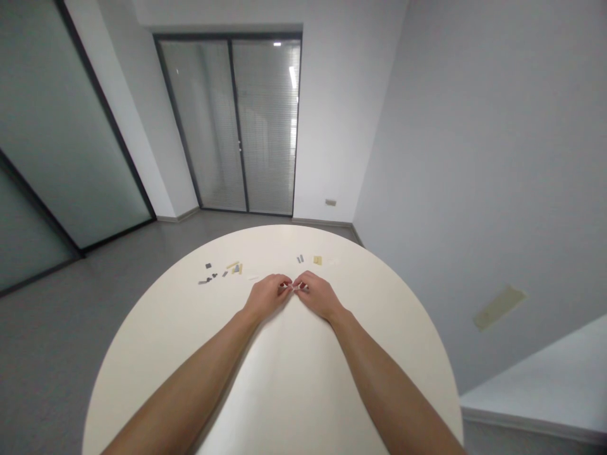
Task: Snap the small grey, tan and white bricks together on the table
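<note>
Left hand: I see my left hand [266,294] resting on the table [284,379] past the middle, fingers curled together and pinched on a small piece [283,286] with a red-and-white look; it is too small for me to name.
Right hand: My right hand [317,294] lies just beside the left, fingertips meeting it, thumb and fingers closed on another small piece [302,288], partly hidden by the fingers.
Pieces in hand: Both sit between the two hands, at the fingertips, low over the tabletop; I cannot tell whether they touch each other or are joined.
Arms: Both bare forearms run up from the near edge and converge at the hands.
Left scatter: A loose cluster of grey bits [207,278] and tan bits [236,267] lies on the table, well apart from my left hand, toward the far left rim.
Far scatter: A grey bit [300,258] and a tan square [317,260] lie near each other just beyond my hands.
Table: Round, cream, bare in the near half apart from my arms.
Room: Grey floor, glass doors [237,126] with blinds straight ahead, a plain wall to the right.
</note>
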`<state>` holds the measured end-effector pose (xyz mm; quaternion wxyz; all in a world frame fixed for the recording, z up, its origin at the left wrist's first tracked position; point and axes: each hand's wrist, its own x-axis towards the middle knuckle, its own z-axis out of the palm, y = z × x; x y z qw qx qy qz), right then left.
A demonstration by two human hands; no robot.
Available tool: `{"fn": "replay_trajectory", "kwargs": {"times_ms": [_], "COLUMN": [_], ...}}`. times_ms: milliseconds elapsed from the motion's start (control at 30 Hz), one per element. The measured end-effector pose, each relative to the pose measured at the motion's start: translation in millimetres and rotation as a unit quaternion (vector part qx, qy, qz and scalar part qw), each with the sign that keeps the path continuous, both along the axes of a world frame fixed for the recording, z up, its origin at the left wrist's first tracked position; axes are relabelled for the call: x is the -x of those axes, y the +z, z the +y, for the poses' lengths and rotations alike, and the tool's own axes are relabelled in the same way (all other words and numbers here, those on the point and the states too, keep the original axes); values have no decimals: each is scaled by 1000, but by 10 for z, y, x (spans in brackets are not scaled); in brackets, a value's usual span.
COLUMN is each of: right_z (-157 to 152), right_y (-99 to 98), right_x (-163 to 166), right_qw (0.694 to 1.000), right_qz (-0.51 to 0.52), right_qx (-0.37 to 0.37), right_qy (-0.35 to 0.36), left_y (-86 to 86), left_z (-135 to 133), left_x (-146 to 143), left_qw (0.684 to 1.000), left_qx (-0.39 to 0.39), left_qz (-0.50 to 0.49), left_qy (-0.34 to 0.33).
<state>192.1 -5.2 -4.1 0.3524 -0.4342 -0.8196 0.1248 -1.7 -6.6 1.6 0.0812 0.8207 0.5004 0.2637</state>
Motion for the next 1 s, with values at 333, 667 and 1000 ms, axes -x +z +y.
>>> {"fn": "replay_trajectory", "kwargs": {"times_ms": [333,667,1000], "right_z": [-4,26,16], "right_y": [-2,-37,-30], "right_x": [-2,1,1], "right_qw": [1000,1000,1000], "right_qz": [5,1,8], "right_qx": [0,-6,-8], "right_qy": [13,17,20], "left_y": [18,22,12], "left_z": [-17,-14,-16], "left_x": [-11,-17,-8], "left_qw": [1000,1000,1000], "left_qx": [13,11,-1], "left_qz": [-6,-3,-4], "left_qy": [7,6,-1]}}
